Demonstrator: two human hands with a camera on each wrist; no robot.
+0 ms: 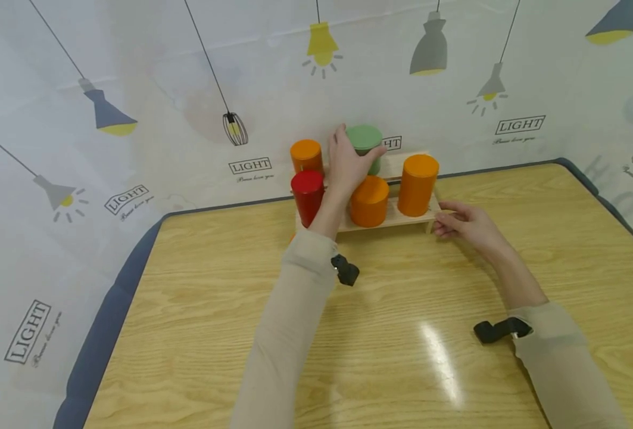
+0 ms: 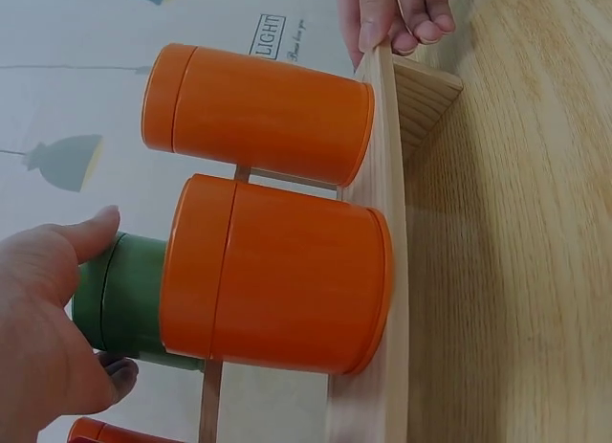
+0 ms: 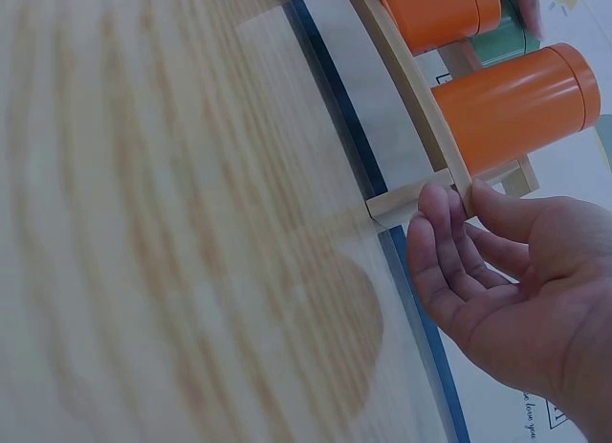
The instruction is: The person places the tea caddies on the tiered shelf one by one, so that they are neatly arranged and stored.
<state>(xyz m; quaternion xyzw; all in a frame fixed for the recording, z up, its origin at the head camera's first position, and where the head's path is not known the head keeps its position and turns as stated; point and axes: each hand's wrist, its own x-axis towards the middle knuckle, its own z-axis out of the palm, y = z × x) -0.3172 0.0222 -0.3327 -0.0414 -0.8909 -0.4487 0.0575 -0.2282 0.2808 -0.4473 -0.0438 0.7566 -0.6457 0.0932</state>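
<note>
A two-step wooden rack stands at the table's far side with lidded canisters on it. At its back step, my left hand grips a green canister near the lid, thumb on one side and fingers on the other. My right hand pinches the rack's right front corner, thumb on top and fingers beneath. Beside that corner stands a tall orange canister. A shorter, wider orange canister stands in front of the green one. To the left is a red canister, partly covered by my left wrist.
Another orange canister stands on the back step at the left, behind the red one. Close behind the rack hangs a sheet printed with lamps. A dark blue edge borders the wooden table.
</note>
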